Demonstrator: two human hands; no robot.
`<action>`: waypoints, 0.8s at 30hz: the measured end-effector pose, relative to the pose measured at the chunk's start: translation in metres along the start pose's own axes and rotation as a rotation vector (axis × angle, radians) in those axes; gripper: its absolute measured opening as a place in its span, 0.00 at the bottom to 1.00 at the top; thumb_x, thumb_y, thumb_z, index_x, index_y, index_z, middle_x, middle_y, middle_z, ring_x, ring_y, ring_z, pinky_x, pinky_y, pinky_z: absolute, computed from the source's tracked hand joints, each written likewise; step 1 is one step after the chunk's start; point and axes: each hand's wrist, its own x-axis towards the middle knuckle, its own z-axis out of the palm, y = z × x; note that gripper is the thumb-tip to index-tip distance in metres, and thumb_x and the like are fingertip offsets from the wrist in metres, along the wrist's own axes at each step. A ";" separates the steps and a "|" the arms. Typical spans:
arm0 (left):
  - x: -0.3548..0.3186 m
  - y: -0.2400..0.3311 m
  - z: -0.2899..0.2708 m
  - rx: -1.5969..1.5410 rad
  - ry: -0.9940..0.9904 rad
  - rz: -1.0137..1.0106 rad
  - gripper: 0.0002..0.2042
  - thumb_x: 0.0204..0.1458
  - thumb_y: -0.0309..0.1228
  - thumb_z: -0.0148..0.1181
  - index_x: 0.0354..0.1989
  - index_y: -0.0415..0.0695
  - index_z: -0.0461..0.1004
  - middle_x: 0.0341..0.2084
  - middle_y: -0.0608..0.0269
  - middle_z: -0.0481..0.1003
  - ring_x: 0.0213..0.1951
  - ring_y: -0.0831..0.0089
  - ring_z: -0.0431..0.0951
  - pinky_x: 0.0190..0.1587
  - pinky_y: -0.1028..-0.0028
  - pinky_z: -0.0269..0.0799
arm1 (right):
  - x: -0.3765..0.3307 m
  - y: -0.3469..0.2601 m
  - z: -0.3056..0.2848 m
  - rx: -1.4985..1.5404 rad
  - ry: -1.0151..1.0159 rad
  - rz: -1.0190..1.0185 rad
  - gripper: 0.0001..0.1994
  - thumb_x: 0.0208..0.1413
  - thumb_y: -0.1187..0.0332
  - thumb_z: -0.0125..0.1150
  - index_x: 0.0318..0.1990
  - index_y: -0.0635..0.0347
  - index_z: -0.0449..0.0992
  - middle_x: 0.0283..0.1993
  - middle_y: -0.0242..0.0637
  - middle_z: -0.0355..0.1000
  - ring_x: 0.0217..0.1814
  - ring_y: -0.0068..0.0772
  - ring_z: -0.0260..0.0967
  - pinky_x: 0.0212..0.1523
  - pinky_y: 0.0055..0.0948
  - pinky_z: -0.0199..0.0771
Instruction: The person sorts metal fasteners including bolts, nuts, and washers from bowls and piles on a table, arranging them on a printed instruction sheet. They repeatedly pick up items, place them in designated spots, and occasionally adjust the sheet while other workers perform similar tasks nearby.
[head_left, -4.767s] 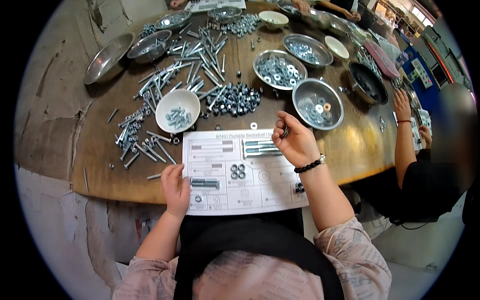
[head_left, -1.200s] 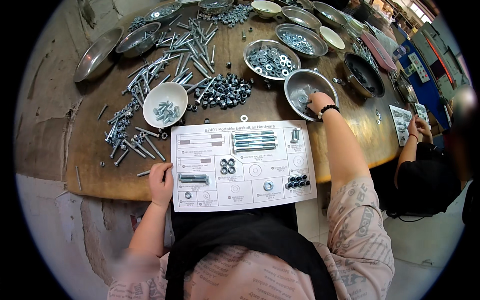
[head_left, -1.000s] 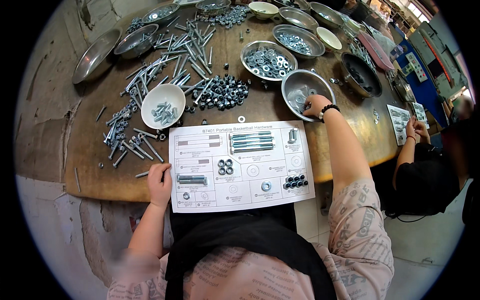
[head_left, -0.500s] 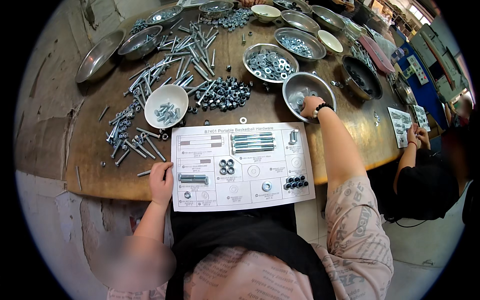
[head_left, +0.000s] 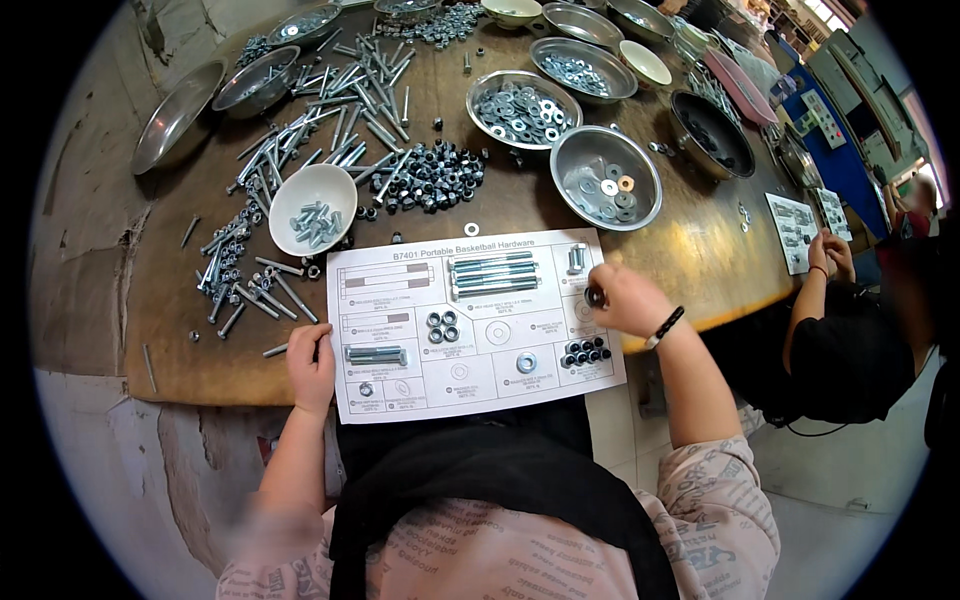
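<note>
My left hand [head_left: 311, 366] grips the left edge of a white printed card [head_left: 520, 392] lying at the table's front edge. In the fingers of my right hand [head_left: 636, 302] is a dark-looking washer [head_left: 596, 297], above the card's right side near a printed ring outline. On the card lie long bolts [head_left: 494, 275], shorter bolts [head_left: 375, 355], small bolts [head_left: 577, 259], lock nuts [head_left: 443, 327], black-topped nuts [head_left: 587, 351], a single nut [head_left: 365, 389] and a thick washer [head_left: 527, 363]. Beyond my right hand stands a steel bowl [head_left: 582, 160] with several flat washers [head_left: 609, 187].
Loose bolts [head_left: 345, 100] and a heap of nuts [head_left: 430, 175] cover the table's left and middle. A white bowl [head_left: 285, 190] holds short bolts. More metal bowls [head_left: 478, 128] stand behind. At right, another person's hands [head_left: 828, 252] hold a similar card [head_left: 785, 230].
My right hand has come out of the steel bowl and back over the card's right side, with a washer in its fingers. My left hand stays on the card's edge.
</note>
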 end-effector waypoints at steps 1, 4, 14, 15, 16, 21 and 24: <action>0.000 -0.001 0.001 -0.001 0.001 0.008 0.06 0.45 0.17 0.50 0.32 0.35 0.72 0.27 0.55 0.70 0.30 0.65 0.70 0.33 0.74 0.66 | -0.005 -0.001 0.008 -0.022 0.019 -0.008 0.15 0.37 0.69 0.59 0.37 0.59 0.68 0.37 0.44 0.66 0.40 0.47 0.66 0.39 0.37 0.69; 0.001 0.000 0.000 0.008 0.000 0.012 0.06 0.45 0.17 0.50 0.31 0.35 0.72 0.27 0.55 0.70 0.30 0.64 0.70 0.33 0.73 0.66 | -0.010 0.007 0.027 0.012 0.097 -0.040 0.14 0.38 0.71 0.58 0.37 0.57 0.69 0.37 0.43 0.66 0.40 0.47 0.66 0.39 0.37 0.69; 0.000 0.000 -0.001 0.002 0.013 0.013 0.05 0.45 0.17 0.51 0.31 0.35 0.71 0.26 0.54 0.70 0.30 0.63 0.70 0.35 0.73 0.66 | -0.010 -0.007 0.030 0.053 0.128 -0.024 0.11 0.39 0.72 0.58 0.35 0.55 0.71 0.35 0.43 0.65 0.37 0.46 0.66 0.40 0.34 0.69; 0.000 0.000 -0.001 -0.001 0.007 0.009 0.05 0.45 0.18 0.51 0.31 0.35 0.71 0.27 0.54 0.70 0.30 0.63 0.70 0.35 0.73 0.66 | -0.010 -0.009 0.030 0.053 0.128 -0.017 0.11 0.39 0.72 0.58 0.35 0.55 0.71 0.35 0.44 0.66 0.37 0.45 0.66 0.39 0.34 0.69; 0.000 0.000 -0.002 -0.004 0.000 0.004 0.05 0.45 0.18 0.51 0.31 0.35 0.71 0.27 0.54 0.70 0.31 0.63 0.71 0.35 0.73 0.66 | -0.010 -0.010 0.030 0.052 0.128 -0.010 0.11 0.39 0.71 0.59 0.35 0.56 0.71 0.34 0.44 0.66 0.37 0.45 0.66 0.39 0.34 0.69; 0.001 0.002 -0.002 -0.015 0.015 -0.028 0.06 0.46 0.19 0.51 0.32 0.36 0.72 0.28 0.54 0.70 0.31 0.63 0.71 0.35 0.73 0.66 | -0.008 -0.008 0.029 0.083 0.114 -0.020 0.12 0.39 0.71 0.60 0.34 0.59 0.71 0.36 0.44 0.65 0.36 0.43 0.67 0.38 0.33 0.70; -0.001 0.002 -0.005 -0.024 0.016 -0.041 0.08 0.46 0.19 0.51 0.35 0.36 0.72 0.30 0.56 0.70 0.30 0.68 0.71 0.32 0.75 0.67 | -0.022 -0.014 0.019 0.273 0.172 0.033 0.14 0.41 0.71 0.62 0.38 0.61 0.70 0.36 0.40 0.64 0.29 0.33 0.67 0.33 0.28 0.69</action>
